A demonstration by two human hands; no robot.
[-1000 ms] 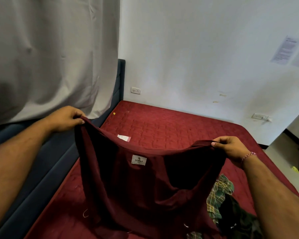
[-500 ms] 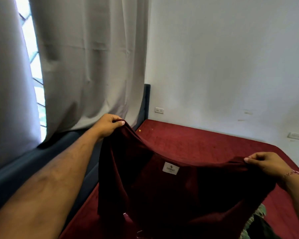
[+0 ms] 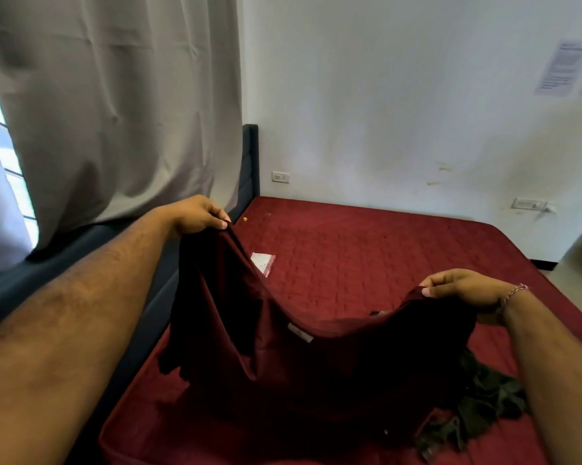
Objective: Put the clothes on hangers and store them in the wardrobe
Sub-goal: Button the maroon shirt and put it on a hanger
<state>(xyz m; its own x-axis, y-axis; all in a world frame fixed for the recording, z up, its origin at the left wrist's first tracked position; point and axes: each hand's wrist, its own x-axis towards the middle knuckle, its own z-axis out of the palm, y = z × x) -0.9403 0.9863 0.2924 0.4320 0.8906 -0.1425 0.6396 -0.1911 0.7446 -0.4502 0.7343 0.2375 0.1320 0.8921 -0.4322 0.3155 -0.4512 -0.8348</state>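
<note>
matt maroon cloth shirt, quilted mattress

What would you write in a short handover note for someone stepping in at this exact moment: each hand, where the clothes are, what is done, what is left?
Left hand: pinches one top corner of the maroon shirt.
Right hand: pinches the other corner; the shirt hangs spread between them over the bed.
More clothes lie in a heap on the bed by the right arm.
Done: shirt picked up and opened out.
Left: no hanger or wardrobe in view; hang this shirt, store it, then do the heap.
</note>
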